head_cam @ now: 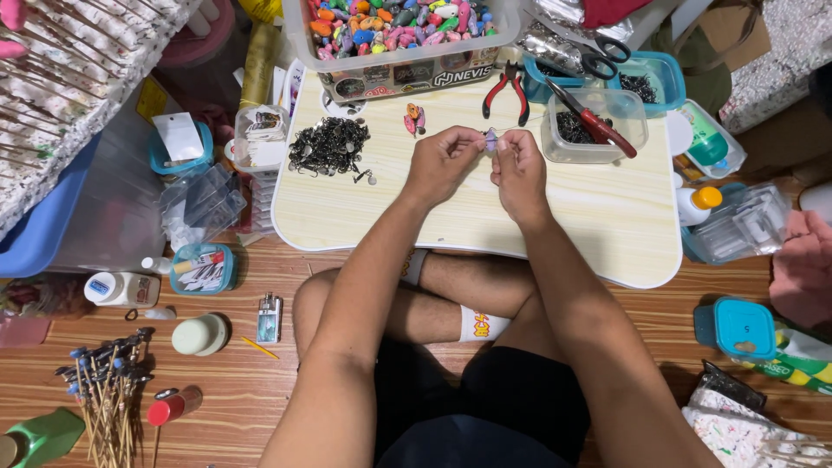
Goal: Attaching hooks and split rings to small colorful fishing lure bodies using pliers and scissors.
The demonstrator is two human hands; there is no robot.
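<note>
- Wooden floor [260, 390] all round, crowded with tubs, bottles and sticks, and over the person's crossed legs stands a low pale bench [607, 225] with rounded corners.
- Both hands meet above the middle of the bench: the left hand [442, 163] and the right hand [518, 169] are pinched narrow, fingertips nearly touching, on a tiny purple bead [491, 139] held between them, just clear of the top.
- A thin line seems to run out from the bead toward the right; it is too fine to tell for sure.
- Likely slip: the bead is small and held only by fingertips, so a loosened pinch could drop it, and it could roll off the near edge into the lap or onto the cluttered floor.
- Just left of the left hand lies a heap of dark metal hooks [329, 146]; a sideways sweep of the wrist could scatter or snag them.
- Right of the right hand, red-handled cutters [594, 124] lie across a clear tub [598, 139], handles jutting toward the hands; a knock could tip them out.
- Red pliers [507, 91] and a big box of coloured beads [403, 35] close off the far edge.
- Open room: the bare stretch of bench near the person, and to the right front.
</note>
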